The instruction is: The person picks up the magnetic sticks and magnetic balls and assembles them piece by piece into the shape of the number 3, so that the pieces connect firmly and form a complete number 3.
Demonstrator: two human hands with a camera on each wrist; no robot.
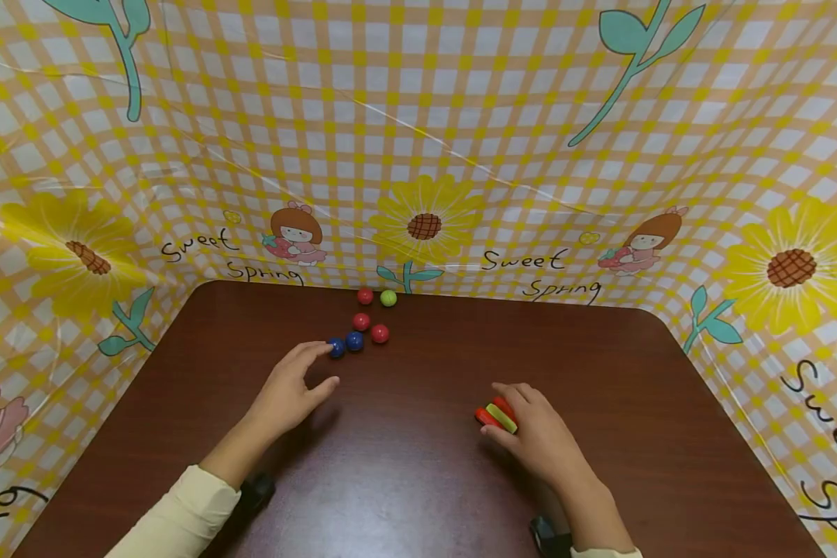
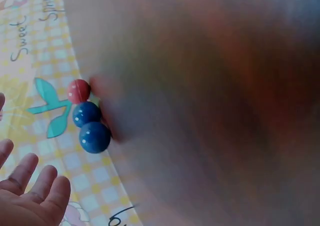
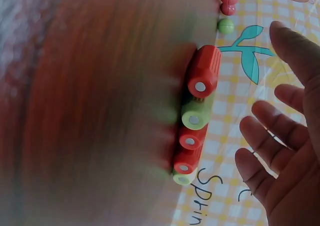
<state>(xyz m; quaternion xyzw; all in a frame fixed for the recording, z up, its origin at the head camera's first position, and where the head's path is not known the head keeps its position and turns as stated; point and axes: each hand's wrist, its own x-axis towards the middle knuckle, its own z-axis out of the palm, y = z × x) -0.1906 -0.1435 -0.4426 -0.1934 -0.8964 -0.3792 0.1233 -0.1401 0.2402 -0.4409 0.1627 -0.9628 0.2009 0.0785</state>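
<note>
Brown tabletop [image 1: 404,473], nothing gripped
Left hand [image 1: 284,394] spread, fingertips near a blue ball [image 1: 337,349]; right hand [image 1: 542,432] loosely spread, red and green pieces [image 1: 501,418] between thumb and fingers.

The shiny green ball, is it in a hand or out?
Out: the ball rests on the brown tabletop, apart from the left hand and right hand.

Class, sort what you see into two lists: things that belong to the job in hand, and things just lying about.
Likely in the job:
blue balls, nearest the left hand
red rods and green rods, by the right hand
red balls and green ball, grouped near the blue balls

Likely just surroundings:
brown tabletop
yellow-checked cloth
black wrist devices
</note>
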